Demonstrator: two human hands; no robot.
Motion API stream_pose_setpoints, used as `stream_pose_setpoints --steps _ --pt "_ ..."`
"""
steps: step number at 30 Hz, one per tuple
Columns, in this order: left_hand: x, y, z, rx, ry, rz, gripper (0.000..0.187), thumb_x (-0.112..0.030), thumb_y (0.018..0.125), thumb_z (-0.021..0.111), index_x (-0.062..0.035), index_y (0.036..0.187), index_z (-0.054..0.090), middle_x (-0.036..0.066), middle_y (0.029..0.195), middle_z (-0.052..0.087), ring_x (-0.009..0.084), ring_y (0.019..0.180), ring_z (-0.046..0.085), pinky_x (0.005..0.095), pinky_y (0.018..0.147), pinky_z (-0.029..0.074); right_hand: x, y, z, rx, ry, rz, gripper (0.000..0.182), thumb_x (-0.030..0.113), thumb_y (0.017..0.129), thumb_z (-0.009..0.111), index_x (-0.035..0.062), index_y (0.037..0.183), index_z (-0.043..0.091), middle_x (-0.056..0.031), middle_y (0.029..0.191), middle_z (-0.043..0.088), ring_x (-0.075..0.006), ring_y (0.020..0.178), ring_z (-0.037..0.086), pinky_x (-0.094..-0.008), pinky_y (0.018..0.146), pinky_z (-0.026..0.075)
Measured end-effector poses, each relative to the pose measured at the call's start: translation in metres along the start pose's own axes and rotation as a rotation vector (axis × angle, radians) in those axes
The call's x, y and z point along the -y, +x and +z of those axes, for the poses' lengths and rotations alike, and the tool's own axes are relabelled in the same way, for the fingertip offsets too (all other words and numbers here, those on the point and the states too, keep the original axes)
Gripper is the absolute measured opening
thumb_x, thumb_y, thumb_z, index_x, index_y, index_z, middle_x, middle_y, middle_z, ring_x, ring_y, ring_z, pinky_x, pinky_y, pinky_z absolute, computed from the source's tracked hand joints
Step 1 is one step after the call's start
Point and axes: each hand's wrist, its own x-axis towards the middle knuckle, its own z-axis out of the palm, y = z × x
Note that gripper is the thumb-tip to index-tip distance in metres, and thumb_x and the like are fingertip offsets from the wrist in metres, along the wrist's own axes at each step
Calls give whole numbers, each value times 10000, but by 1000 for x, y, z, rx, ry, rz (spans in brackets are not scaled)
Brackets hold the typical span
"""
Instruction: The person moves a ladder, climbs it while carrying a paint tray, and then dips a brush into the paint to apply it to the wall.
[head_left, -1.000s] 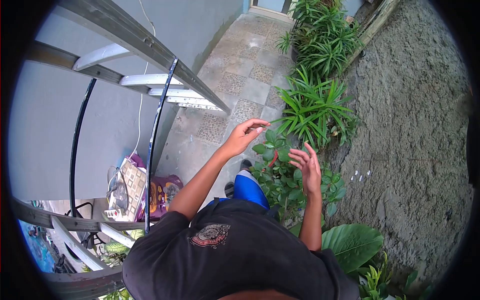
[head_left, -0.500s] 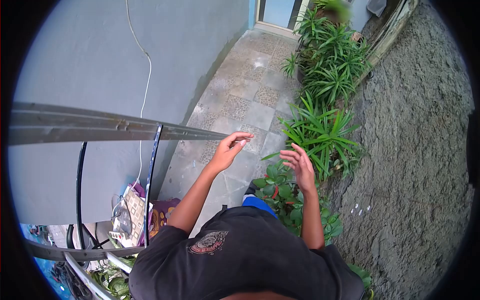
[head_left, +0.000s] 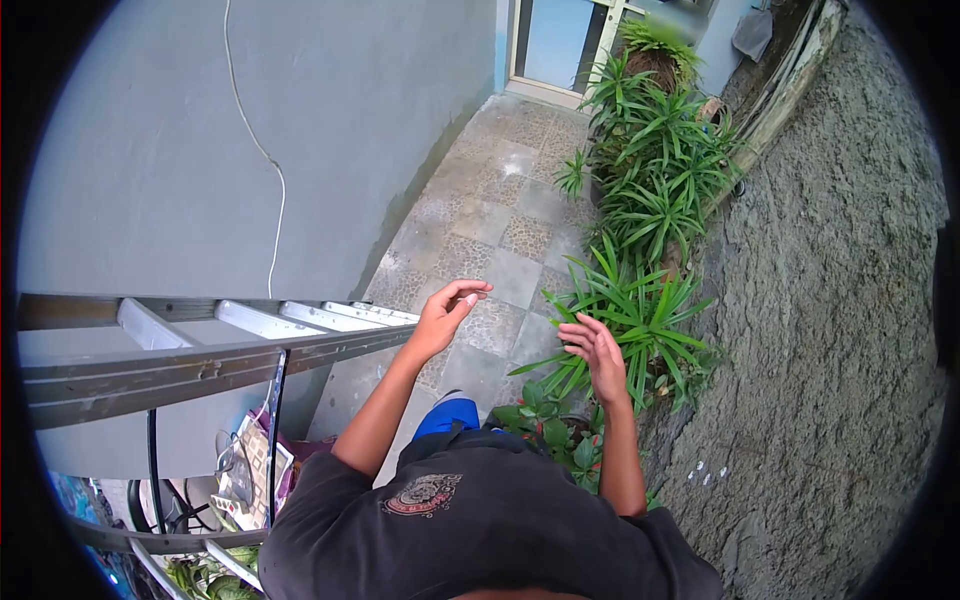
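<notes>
My left hand (head_left: 446,315) hovers over the tiled path (head_left: 513,277), fingers bent forward and the thumb a little apart from them, with nothing in it. It is near the far end of a metal stepladder (head_left: 190,372) on my left, whose rails and rungs stretch toward me. To the right, my right hand (head_left: 598,358) is raised with fingers loosely spread and holds nothing. Behind it in this view is a spiky green plant (head_left: 640,310). A blue garment (head_left: 447,416) and one foot show below my dark shirt (head_left: 480,520).
A grey wall (head_left: 350,120) with a hanging white cable (head_left: 280,190) lines the left. Potted plants (head_left: 660,150) and a rough cement slope (head_left: 820,320) border the right. A glass door (head_left: 560,45) closes the far end. A checkered bag (head_left: 255,460) sits behind the ladder.
The view has shifted, so the ladder's rungs now show and the door appears lower. My legs have moved in a step; both hands stay raised and empty.
</notes>
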Motion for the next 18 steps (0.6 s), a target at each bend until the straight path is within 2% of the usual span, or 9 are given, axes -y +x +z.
stream_pose_setpoints --steps 8,14,18 --pt "19 88 12 49 -83 32 266 -135 1000 526 -3 1223 587 102 1212 649 172 1116 593 324 983 446 -3 56 -23 -22 -10 33 600 474 1029 394 -2 1392 427 -182 1278 589 -253 1176 587 -351 968 447" --pt "27 170 -3 47 -113 67 270 -129 999 524 5 1225 585 108 1210 648 184 1131 593 333 997 440 -5 134 -36 -45 -9 18 604 470 1030 389 -13 1391 415 -194 1281 583 -268 1176 583 -363 970 446" --pt "28 220 -23 20 -130 82 283 -129 996 522 -12 1248 570 105 1247 635 177 1119 594 326 962 447 5 194 -34 -7 -32 18 598 463 1031 388 -15 1389 416 -198 1281 582 -268 1180 579 -365 971 443"
